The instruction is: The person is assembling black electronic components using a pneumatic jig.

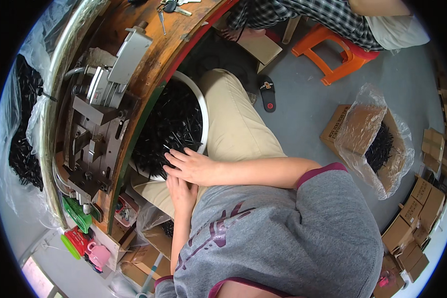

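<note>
A round white tub (203, 116) full of thin black plastic parts (171, 121) sits between my knees, under the bench edge. My right hand (191, 166) lies across the tub's near rim, its fingers spread over the black parts. Close to its fingertips a slim pale sliver sticks up; whether a finger touches it I cannot make out. My left hand (182, 194) is just below, against the right hand, with its fingers curled in. The right hand covers the left fingertips, so anything between them is hidden.
A metal clamping fixture (97, 134) stands on the wooden bench (156, 49), with keys (176, 7) farther along. On the floor are an orange stool (328, 49), a slipper (267, 94) and a plastic-lined carton (337, 121) of black parts. Another person sits at the far side.
</note>
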Available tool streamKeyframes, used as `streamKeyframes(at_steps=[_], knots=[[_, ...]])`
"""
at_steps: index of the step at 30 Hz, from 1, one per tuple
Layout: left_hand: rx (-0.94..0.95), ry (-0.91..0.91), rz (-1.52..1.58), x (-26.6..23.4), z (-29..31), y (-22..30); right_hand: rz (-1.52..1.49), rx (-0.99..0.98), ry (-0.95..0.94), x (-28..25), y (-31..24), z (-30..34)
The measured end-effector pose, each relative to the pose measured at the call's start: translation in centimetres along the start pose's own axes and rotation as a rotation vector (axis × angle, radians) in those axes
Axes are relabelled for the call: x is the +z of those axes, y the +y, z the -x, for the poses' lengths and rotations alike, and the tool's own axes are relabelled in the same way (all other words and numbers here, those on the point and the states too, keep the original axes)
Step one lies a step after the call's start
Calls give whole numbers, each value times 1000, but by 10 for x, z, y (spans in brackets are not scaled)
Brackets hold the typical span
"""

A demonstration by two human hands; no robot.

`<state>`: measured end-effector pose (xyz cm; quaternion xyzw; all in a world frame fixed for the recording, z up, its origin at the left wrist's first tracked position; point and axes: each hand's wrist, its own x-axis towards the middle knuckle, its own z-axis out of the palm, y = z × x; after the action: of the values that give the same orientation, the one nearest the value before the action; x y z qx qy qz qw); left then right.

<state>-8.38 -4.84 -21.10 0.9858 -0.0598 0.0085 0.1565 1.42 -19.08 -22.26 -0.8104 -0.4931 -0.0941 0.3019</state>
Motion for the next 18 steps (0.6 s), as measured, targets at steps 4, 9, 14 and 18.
streamKeyframes(at_steps=[4, 9, 14, 18], knots=[[43, 65, -31, 8, -20, 9, -70, -5, -68, -2, -2, 1], [-93, 9, 41, 18, -20, -5, -96, 6, -125, -12, -1, -6], [-71, 135, 230, 16, -25, -6, -216, -64, -67, -29, 3, -12], [44, 116, 256, 3, -26, 8, -308, -35, -105, -51, 5, -12]])
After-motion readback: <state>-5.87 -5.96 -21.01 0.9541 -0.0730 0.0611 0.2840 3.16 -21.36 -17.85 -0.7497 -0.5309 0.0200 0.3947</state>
